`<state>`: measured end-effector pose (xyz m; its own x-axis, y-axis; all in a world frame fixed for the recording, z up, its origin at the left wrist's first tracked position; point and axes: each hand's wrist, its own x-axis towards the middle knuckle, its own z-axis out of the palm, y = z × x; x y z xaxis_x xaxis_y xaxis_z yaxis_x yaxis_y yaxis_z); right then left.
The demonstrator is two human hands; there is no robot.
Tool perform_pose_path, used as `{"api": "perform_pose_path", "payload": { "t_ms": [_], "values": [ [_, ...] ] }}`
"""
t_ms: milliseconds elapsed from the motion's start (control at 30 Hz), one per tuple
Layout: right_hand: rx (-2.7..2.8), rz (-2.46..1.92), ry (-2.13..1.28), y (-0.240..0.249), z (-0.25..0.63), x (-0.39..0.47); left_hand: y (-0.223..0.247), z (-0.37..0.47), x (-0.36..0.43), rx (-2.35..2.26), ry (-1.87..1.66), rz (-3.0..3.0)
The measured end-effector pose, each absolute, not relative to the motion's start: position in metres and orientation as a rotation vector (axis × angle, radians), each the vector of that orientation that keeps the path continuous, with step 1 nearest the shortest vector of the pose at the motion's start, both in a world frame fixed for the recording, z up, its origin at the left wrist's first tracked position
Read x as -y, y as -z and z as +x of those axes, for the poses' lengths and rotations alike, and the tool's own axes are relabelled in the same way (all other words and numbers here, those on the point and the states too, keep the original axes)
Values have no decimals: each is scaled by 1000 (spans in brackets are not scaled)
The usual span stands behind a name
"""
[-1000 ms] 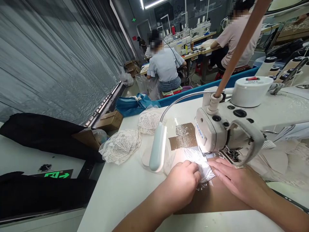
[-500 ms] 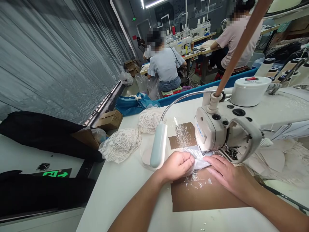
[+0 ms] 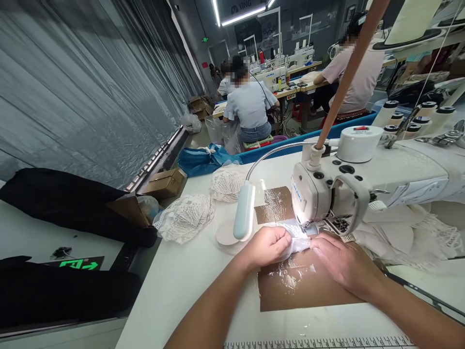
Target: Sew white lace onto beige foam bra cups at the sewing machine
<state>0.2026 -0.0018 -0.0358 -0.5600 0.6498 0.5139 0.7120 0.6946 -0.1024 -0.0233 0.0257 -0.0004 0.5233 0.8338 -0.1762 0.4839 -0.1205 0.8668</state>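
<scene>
Left hand (image 3: 269, 246): thumb and forefinger pinch the left part of the white lace fabric (image 3: 298, 243).
Right hand (image 3: 345, 261): fingers close together at the fabric's right end; whether they pinch it, I cannot tell.
White lace fabric: between both hands, by the needle area of the sewing machine (image 3: 313, 194).
Brown sheet (image 3: 308, 293): on the table (image 3: 181, 295), beneath the hands.

Both hands (image 3: 268, 246) and forearms (image 3: 214, 300) are apparently bare.
</scene>
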Motion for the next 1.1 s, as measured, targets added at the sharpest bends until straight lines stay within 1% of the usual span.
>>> {"api": "perform_pose_path", "payload": {
  "t_ms": [267,500,567,700,767,867,967,1100],
  "values": [
    [2399,-1056,160,43,189,-2,-1,-21,-28,-1070,-441,1808],
    [2408,-998,15,36,207,8,-4,-24,-17,-1063,-432,1883],
    [2447,-965,-70,29,213,15,-7,-26,-15,-1046,-416,1972],
    [2587,-846,-355,17,222,23,-14,-31,-14,-1000,-352,2254],
    [2628,-828,-432,16,226,23,-18,-32,-13,-987,-288,2322],
    [2600,-904,-412,22,230,21,-25,-30,-11,-960,-216,2338],
    [2545,-985,-348,30,232,20,-30,-25,-11,-950,-216,2342],
    [2560,-962,-323,35,229,20,-26,-13,-12,-938,-241,2437]
  ]
}}
